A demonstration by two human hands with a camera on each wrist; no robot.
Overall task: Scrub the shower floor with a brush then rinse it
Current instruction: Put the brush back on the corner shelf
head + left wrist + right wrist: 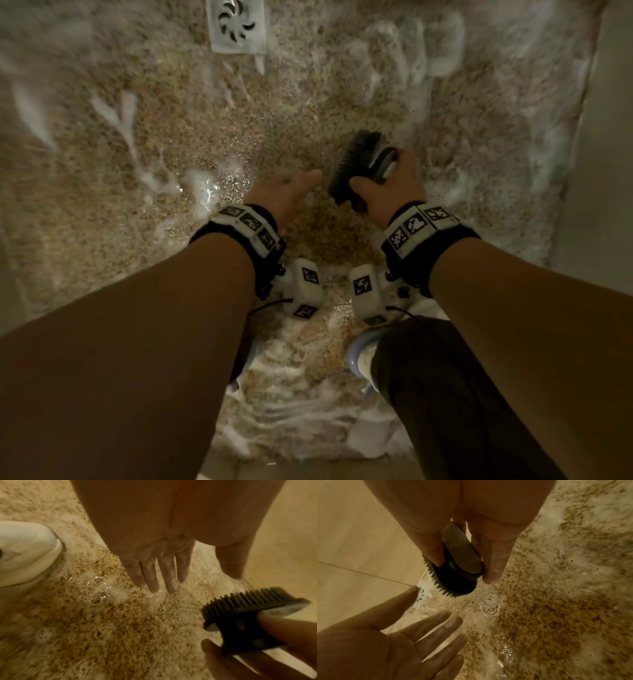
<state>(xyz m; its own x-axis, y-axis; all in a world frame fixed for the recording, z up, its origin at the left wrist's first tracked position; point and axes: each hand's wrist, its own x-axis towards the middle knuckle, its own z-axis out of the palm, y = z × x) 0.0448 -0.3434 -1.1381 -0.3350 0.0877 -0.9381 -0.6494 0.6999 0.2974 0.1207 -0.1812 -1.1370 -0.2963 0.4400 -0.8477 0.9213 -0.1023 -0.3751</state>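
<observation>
Head view puts your two forearms nearest, each with a marker band at the wrist, and your white shoes point(25, 553) planted in foam below them. Your right hand point(388, 183) grips the brush point(359, 164), thumb on one side of its dark body and fingers on the other, with the bristles turned sideways toward your left hand point(284, 192) and lifted clear of the floor. Your left hand is flat and spread, holding nothing, just beside the bristle face and apart from it; from the right wrist view its palm point(373, 646) faces the brush.

The likely trouble starts with that grip. It sits on a wet, soapy body, so the brush could slip or twist as you press it down, I judge. Keep your left fingers point(154, 577) out of the stroke path, or the bristles will rake them. Your footing is the bigger risk: suds lie under and around both shoes, and shifting weight forward on a soaped floor could send a foot sliding.

Beyond your hands the shower floor point(171, 154) is speckled tan pebble texture, glistening wet just ahead of your left hand and streaked with white foam farther out on both sides. The square white drain point(238, 25) sits far ahead of your left hand. A pale wall point(603, 137) rises well off to the outside of your right hand. With foam still everywhere, rinsing looks some way off.
</observation>
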